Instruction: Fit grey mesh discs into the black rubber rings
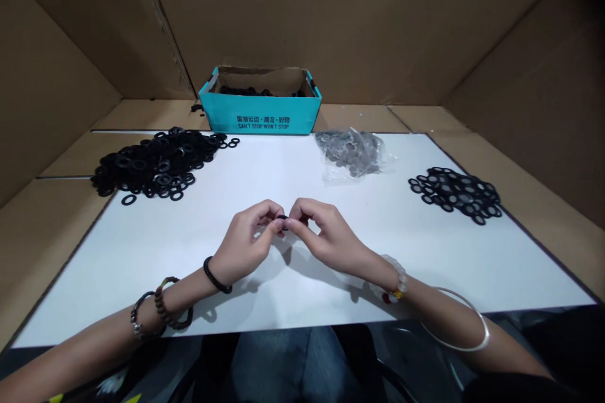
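Over the middle of the white board, my left hand (250,236) and my right hand (326,233) meet, thumbs and fingers pinched together on one small black rubber ring (283,217). Most of the ring is covered by my fingertips, and whether anything sits inside it cannot be made out. To the left lies a big heap of black rubber rings (155,160). A smaller pile of black rings with grey centres (456,192) lies to the right. Beyond my right hand is a clear plastic bag (352,151) of small grey discs.
A turquoise cardboard box (259,114) with black pieces inside stands at the back of the white board (189,302). Cardboard walls (359,25) rise at the back and both sides. The board's front edge runs just before my lap.
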`<state>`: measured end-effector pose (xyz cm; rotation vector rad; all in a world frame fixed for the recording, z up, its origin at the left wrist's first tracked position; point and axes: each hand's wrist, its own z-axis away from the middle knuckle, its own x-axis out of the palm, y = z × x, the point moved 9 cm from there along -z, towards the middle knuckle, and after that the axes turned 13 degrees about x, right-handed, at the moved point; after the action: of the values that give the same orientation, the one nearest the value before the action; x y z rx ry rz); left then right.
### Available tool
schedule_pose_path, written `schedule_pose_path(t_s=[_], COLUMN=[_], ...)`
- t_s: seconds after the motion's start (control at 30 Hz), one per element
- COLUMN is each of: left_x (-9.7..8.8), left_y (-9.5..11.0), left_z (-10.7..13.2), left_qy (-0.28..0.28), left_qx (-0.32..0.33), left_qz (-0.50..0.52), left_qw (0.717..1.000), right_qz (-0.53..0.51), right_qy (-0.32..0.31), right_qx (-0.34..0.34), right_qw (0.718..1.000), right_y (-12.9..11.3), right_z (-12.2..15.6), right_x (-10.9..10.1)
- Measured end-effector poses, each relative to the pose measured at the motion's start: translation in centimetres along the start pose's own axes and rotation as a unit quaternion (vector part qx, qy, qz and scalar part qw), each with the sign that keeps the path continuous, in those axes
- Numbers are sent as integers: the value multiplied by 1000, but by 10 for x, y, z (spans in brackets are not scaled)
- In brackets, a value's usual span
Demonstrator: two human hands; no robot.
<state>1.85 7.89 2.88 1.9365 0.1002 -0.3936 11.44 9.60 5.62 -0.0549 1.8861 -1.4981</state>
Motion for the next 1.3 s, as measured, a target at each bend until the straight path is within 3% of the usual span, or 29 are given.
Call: schedule_pose_path(t_s=[0.13, 0.37, 0.53, 0.7, 0.9, 1.0, 1.1, 1.2, 1.3], left_x=[3, -7, -5, 7, -4, -5, -9, -17, -13], left_y=[-7, -11, -17, -20, -21, -26, -20, -10, -15], left_z=[0, -2, 2, 1, -2, 0, -3, -7, -5], left_qy=[-22, 44, 76, 22, 64, 67, 68, 86, 72], left_qx=[-28, -44, -83, -125, -112, -134, -116, -78, -101], left_qz=[-1, 24, 104, 180, 171, 174, 154, 124, 149], left_qw=[999, 998, 988, 975, 977, 973, 979, 985, 981], right_qz=[37, 69, 16, -28, 55, 100, 97, 71, 52], right_qy=[51, 57, 38, 0, -16, -6, 3, 2, 2], right_qx=[-41, -54, 9, 40, -13, -60, -86, -81, -60], right_qw=[997, 995, 999, 999, 998, 993, 992, 994, 997], right_y=[-2, -6, 8, 16, 10, 3, -2, -3, 2], right_z=[2, 4, 3, -4, -4, -1, 2, 2, 2], right_x=[-1, 1, 3, 4, 10, 13, 12, 11, 10])
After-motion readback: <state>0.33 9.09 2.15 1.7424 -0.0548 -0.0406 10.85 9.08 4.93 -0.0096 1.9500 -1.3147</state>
